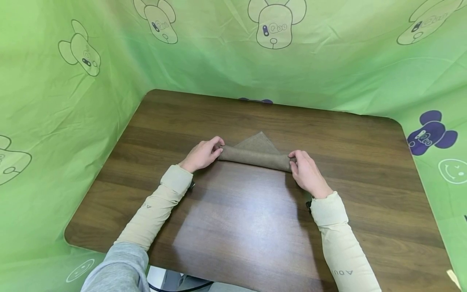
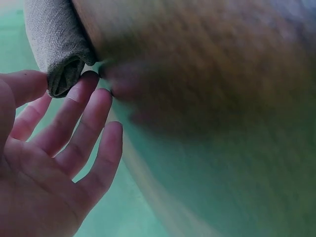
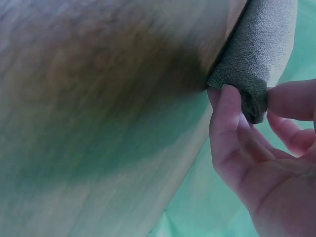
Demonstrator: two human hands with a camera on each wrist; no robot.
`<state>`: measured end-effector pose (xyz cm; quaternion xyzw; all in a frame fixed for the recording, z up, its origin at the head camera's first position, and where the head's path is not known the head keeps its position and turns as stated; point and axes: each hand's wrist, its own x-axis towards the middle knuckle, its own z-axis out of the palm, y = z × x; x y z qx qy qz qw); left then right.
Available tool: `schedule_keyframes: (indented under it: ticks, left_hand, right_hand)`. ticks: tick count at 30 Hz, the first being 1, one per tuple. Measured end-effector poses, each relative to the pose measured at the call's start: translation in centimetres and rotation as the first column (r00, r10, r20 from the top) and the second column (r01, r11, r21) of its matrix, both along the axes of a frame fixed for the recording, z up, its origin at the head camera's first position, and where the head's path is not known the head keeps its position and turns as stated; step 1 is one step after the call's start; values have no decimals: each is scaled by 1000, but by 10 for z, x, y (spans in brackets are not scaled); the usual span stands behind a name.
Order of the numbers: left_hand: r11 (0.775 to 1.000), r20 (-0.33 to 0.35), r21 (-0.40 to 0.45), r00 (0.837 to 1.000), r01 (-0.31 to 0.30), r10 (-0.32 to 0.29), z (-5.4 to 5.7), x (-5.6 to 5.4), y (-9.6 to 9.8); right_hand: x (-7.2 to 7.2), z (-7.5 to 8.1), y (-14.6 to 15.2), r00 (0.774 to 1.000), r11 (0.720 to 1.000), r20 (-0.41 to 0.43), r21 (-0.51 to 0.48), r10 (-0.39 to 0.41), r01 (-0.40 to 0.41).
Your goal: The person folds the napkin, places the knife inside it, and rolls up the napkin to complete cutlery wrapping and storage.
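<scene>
A grey-brown cloth (image 1: 255,157) lies on the table, rolled into a tube, with one flat triangular corner pointing away from me. At the roll's left end, my left hand (image 1: 204,154) holds it between thumb and fingers. The left wrist view shows the open spiral end of the cloth (image 2: 59,44) between the thumb and fingertips, the other fingers spread loosely below. My right hand (image 1: 307,172) pinches the opposite end. In the right wrist view, the thumb and curled fingers grip the bunched tip of the cloth (image 3: 254,54).
The brown wooden table (image 1: 248,227) has rounded corners and reflects light near its front. Green printed curtains (image 1: 219,52) hang close behind it and along both sides. Below the front edge, a black cable (image 1: 182,289) shows.
</scene>
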<state>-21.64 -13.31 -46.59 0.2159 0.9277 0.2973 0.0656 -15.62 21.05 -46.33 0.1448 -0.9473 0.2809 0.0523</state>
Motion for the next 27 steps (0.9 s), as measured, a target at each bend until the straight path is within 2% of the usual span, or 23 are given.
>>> schedule_keyframes:
  ticks: [17,27]
  left_hand:
    - [999,-3,-37,1000,-30,30,3,1,1]
    - [997,-9,-71,1000,-30,29,2,0,1]
  right_hand:
    - [-2,0,-1,1000,999,15,33,-4,4]
    - [-1,1,0,998,998,55,59,-8,5]
